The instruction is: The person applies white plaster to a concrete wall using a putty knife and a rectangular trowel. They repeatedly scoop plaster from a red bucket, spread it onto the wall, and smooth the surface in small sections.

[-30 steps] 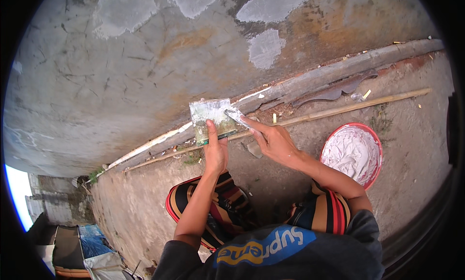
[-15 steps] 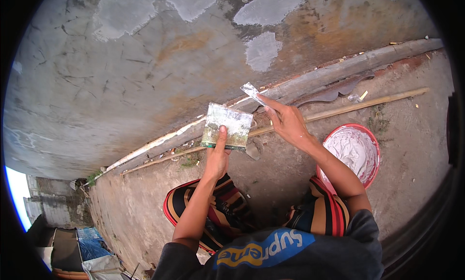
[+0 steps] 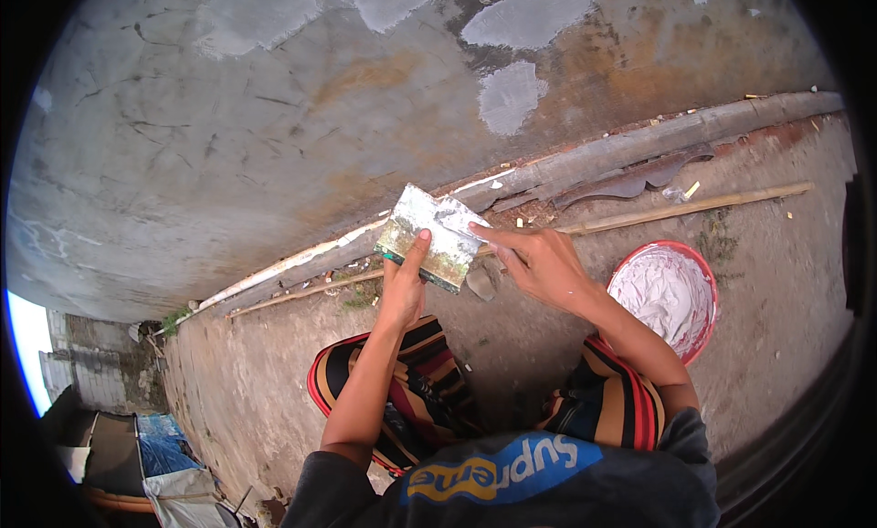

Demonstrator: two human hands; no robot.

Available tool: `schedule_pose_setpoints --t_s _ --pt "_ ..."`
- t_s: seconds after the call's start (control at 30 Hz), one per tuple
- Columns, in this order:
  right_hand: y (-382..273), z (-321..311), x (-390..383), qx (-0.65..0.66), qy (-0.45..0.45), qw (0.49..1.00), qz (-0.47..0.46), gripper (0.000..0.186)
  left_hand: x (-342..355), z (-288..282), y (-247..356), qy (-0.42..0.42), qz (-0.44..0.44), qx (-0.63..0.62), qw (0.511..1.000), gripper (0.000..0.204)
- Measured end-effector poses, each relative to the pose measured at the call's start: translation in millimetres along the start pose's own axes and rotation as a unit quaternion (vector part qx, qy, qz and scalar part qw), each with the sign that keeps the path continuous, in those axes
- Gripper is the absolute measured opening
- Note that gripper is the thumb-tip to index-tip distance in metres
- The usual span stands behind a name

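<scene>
My left hand [image 3: 405, 286] grips a square, plaster-smeared board [image 3: 422, 238] with a green lower edge, thumb on its face. From the right, my right hand [image 3: 541, 265] holds a putty knife [image 3: 464, 219] with a whitish blade, index finger stretched along it. The blade lies against the board's upper right part, and its handle is mostly hidden in my fingers. Beside my right forearm a red bucket [image 3: 712, 286] stands on the ground, holding thick whitish-pink putty [image 3: 665, 295].
Ahead rises a grey wall [image 3: 256, 153] with pale patches of filler [image 3: 512, 99]. Along its foot runs a ledge [image 3: 585, 163], with a long bamboo pole [image 3: 694, 208] on the ground before it. A stone [image 3: 480, 283] lies near the board. Tarps [image 3: 166, 450] hang at the lower left.
My right hand has brought the putty knife left and down onto the board. The board has tilted clockwise in my left hand. The view has shifted slightly.
</scene>
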State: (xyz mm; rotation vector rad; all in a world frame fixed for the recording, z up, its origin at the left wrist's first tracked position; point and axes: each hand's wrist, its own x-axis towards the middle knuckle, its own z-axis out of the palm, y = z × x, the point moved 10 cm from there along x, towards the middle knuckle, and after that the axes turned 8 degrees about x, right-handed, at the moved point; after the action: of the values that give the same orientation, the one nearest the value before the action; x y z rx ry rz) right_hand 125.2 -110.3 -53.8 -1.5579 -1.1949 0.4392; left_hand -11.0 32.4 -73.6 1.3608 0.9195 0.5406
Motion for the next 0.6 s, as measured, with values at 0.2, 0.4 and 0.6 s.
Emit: schedule_pose_setpoints --t_s 0.2,0.4,0.6 --pt "-6 -8 1 -0.027 0.014 0.999 -0.012 0.042 0 6 5 -0.062 -0.003 0.036 0.997 0.054" --pt "-18 -16 22 -0.078 0.049 0.994 -0.058 0.041 -24 45 -6 -0.15 0.056 0.258 0.953 0.04" --pt "-15 -38 11 0.02 0.094 0.994 -0.042 0.046 3 9 7 -0.072 0.045 0.215 0.973 0.038"
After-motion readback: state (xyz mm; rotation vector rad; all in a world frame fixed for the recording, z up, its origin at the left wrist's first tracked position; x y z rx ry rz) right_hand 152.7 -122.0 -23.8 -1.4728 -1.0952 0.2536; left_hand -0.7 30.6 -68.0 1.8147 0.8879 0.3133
